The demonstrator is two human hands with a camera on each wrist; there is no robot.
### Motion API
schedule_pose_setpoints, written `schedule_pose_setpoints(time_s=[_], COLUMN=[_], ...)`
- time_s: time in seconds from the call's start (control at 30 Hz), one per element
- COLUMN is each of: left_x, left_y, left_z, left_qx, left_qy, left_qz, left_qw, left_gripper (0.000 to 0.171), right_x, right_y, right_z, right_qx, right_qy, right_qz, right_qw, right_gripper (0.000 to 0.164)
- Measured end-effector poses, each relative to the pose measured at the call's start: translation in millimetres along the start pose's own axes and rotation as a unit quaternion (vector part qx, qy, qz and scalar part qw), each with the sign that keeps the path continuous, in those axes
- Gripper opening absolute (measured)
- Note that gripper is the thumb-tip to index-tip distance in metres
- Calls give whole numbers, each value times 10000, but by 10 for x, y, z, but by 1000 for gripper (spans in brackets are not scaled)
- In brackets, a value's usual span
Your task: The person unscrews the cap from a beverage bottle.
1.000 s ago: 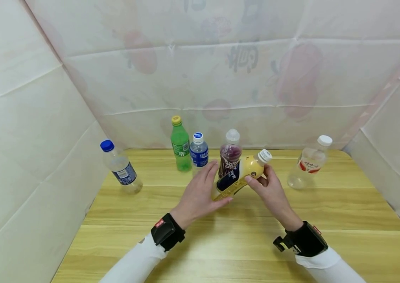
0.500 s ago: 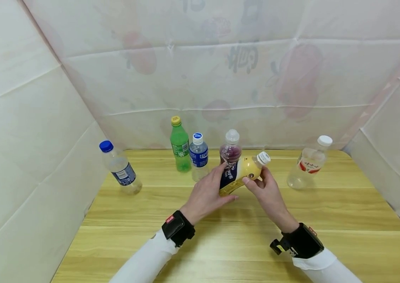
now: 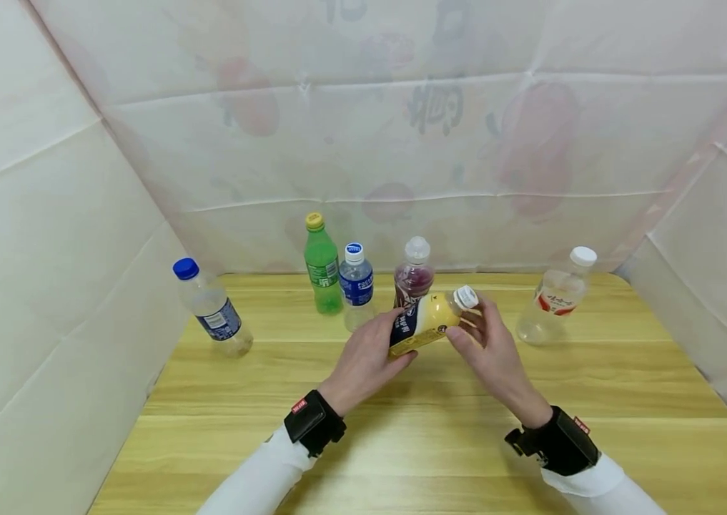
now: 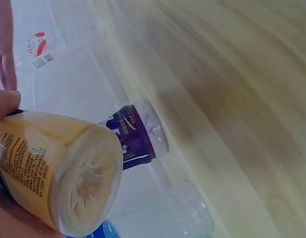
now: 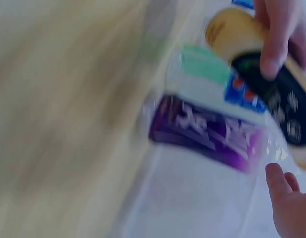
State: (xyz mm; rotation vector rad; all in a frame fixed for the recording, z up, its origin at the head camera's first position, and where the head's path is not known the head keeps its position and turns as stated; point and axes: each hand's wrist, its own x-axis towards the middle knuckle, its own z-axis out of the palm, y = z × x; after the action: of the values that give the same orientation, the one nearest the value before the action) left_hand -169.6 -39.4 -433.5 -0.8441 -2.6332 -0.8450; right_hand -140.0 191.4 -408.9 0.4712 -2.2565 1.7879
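Note:
My left hand (image 3: 366, 357) grips the lower body of a yellow bottle (image 3: 430, 320) with a dark label and a white cap (image 3: 465, 297). The bottle is held tilted over the table, cap end up and to the right. Its clear base (image 4: 88, 181) faces the left wrist camera. My right hand (image 3: 495, 354) is beside the bottle's neck with fingers bent near the cap; in the right wrist view a gap shows between its fingertips (image 5: 275, 171) and the bottle. A purple drink bottle (image 3: 413, 277) stands just behind, partly covered by the held bottle.
A green bottle with yellow cap (image 3: 322, 266) and a clear blue-labelled bottle (image 3: 357, 286) stand left of the hands. Farther left is a blue-capped bottle (image 3: 218, 315); at right, a white-capped clear bottle (image 3: 552, 304). White sheets (image 3: 363, 143) enclose the wooden table (image 3: 414, 443).
The yellow bottle has shifted slightly left and down in my left hand's grip, tilting nearer to level. My right hand's fingers have come away from its neck.

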Motion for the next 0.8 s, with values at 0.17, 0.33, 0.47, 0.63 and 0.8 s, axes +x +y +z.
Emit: schedule_pose_setpoints(time_s=[0.17,0.33,0.47,0.63,0.8], left_x=[-62,-93,-113,-119,-101], left_y=[-57,-101,-135,-155,-151], left_z=[-39,-56,-63,-62,-50], left_qx=[-40,59,181,290,574], left_qy=[-24,-15,-70,-132,-94], left_qz=[9,67,131,181,71], left_qw=[10000,10000,9997,9993,9983], left_gripper=[77,76,75,75,80], right_x=[101,190,228,250,263], right_y=[-38,-75,-89,-88,-111], right_z=[-109,-167,-152,-118,-75], right_qx=[-1532,-2716,-3289,-3317,-2853], right_qy=[429,538,507,413,358], right_qz=[-1550,-2357,-2370,-2117,-1684], right_qw=[9750,9315,9127,9184,9429], right_gripper=[50,52,59,36,11])
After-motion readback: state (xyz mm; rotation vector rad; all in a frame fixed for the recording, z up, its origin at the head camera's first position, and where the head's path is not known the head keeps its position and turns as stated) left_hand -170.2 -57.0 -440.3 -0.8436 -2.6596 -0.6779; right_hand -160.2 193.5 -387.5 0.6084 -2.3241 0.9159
